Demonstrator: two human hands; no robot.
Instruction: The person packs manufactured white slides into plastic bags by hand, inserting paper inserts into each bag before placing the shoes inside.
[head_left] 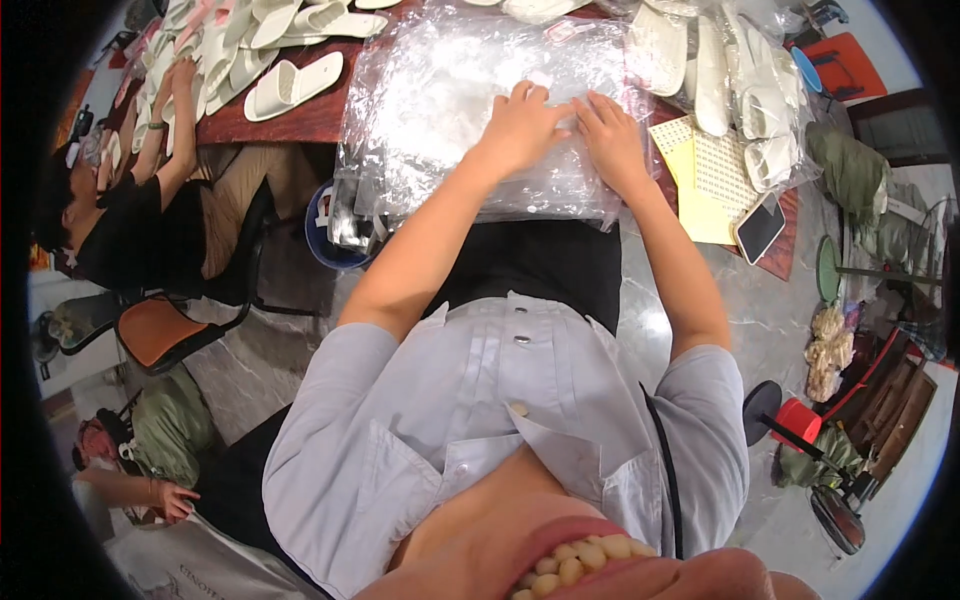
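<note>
Reddish desk (pixel 300 120) strewn with loose white slippers (pixel 292 88), unpacked. Stack of clear plastic bags (pixel 450 110) at near edge. Left hand (pixel 520 125), right hand (pixel 612 140) pressed flat on top bag, fingers pinching its edge; bag appears empty.

Under you: grey marble floor (pixel 270 350), glossy with light. Red-brown table (pixel 300 120) ahead, orange chair (pixel 160 330) left, dark cabinet (pixel 900 420) right.
</note>
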